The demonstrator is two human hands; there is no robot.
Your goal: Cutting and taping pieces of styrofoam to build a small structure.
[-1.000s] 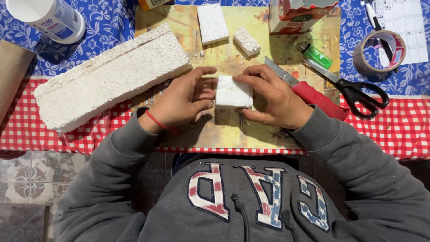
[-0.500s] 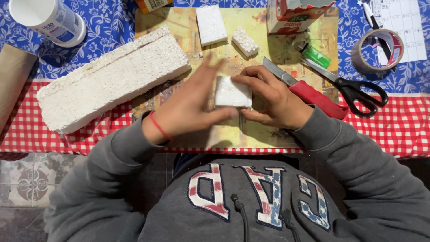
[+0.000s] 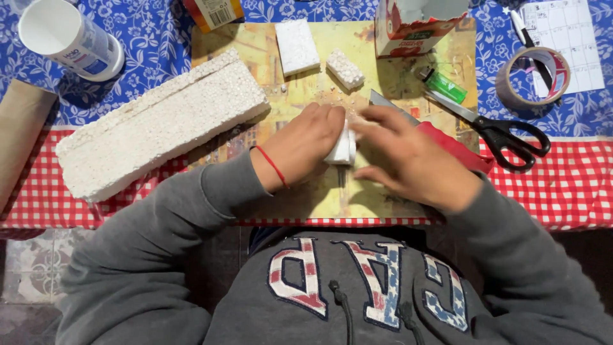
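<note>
We are gripping a small white foam piece (image 3: 343, 148) with our left hand (image 3: 305, 145), just right of the long foam block (image 3: 159, 124); our right hand (image 3: 408, 163), fingers spread, is touching it.

Soft, even daylight falls on my worktop (image 3: 562, 191), bright without glare. My right hand (image 3: 415, 163) is smeared with motion blur, and short shadows pool under both my hands; the rest is sharp.

Foam slab (image 3: 159, 124) blocks the left, knife (image 3: 447, 137) and scissors (image 3: 504, 131) crowd the right; the mat's (image 3: 319, 191) near strip has room.
</note>
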